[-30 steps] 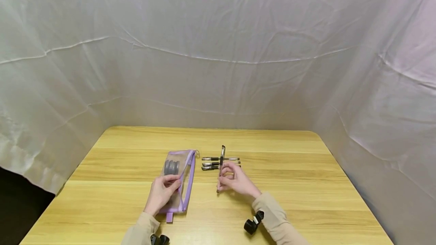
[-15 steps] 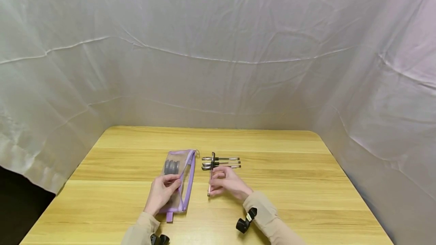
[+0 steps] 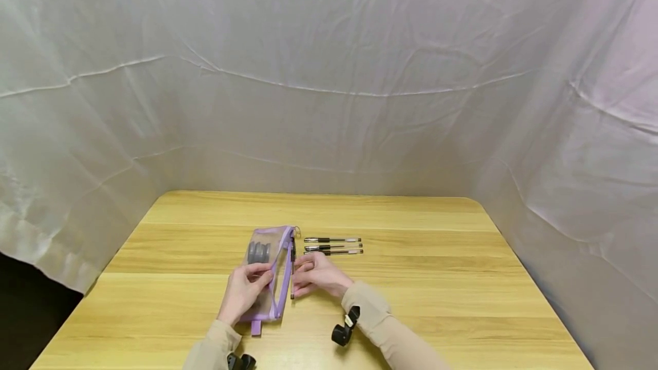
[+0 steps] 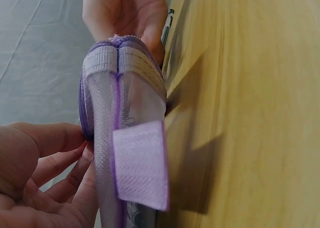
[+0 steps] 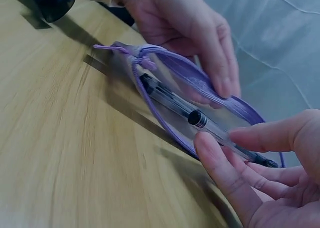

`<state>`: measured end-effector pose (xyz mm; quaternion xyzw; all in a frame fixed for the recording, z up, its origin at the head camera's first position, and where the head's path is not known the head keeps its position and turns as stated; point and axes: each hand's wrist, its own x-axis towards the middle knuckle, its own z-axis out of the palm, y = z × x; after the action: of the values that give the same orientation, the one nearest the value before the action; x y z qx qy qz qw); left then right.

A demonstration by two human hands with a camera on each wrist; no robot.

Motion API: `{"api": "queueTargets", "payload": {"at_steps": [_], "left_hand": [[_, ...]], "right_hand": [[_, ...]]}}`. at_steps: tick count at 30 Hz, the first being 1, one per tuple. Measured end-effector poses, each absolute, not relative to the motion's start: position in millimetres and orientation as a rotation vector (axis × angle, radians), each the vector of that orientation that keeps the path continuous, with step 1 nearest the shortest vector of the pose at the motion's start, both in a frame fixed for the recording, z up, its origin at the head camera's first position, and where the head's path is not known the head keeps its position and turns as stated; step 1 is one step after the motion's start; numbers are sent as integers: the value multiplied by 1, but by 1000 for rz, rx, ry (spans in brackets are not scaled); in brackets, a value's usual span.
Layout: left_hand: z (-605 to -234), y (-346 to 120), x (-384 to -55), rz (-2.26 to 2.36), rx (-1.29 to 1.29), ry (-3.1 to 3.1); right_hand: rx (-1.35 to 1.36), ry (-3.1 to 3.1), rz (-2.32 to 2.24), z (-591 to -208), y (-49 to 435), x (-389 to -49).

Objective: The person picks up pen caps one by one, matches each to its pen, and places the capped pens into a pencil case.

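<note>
A purple-trimmed mesh zip pouch [image 3: 264, 303] lies on the table with its zipped mouth gaping. My left hand [image 3: 245, 291] pinches the upper edge of that mouth between thumb and fingers. At the opening, my right hand [image 3: 320, 276] holds a clear pen with black ends [image 5: 220, 134] between thumb and fingertips, lined up along the mouth. Another clear pen [image 5: 170, 98] shows inside the pouch. Dark rounded shapes [image 3: 259, 252] show through the mesh; what they are I cannot tell. The left wrist view shows the pouch's end with its purple tab [image 4: 141, 165].
Three black-and-clear pens [image 3: 336, 246] lie side by side right of the pouch, just beyond my right hand. A small metal ring [image 3: 297, 232] hangs at the pouch's far corner. Grey cloth [image 3: 329, 130] hangs behind and beside the wooden table [image 3: 437, 278].
My right hand has carried the pen leftward from over the row of pens to the pouch's mouth. The left hand and the pouch have stayed in place.
</note>
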<state>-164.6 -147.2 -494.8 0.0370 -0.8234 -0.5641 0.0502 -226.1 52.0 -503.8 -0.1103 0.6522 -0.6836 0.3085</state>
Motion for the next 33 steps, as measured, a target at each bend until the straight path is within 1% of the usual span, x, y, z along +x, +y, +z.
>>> {"api": "queueTargets", "payload": {"at_steps": [4, 8, 14, 24, 27, 33], "left_hand": [[-494, -147, -165, -1702, 93, -2506], [-493, -147, -165, -1677, 84, -2513], [-493, -147, -165, -1640, 97, -2526], [-495, -148, -166, -1644, 115, -2541], [-495, -148, -166, -1647, 104, -2543], [-494, -148, -165, -1640, 86, -2543]], "right_hand": [[-321, 1693, -1825, -504, 43, -228], [-363, 1687, -1859, -504, 48, -227], [-478, 1830, -1826, -509, 79, -227], [-696, 2411, -1633, -518, 134, -239], [-681, 2543, -1604, -520, 145, -243], [-560, 2730, -1563, -523, 154, -251]]}}
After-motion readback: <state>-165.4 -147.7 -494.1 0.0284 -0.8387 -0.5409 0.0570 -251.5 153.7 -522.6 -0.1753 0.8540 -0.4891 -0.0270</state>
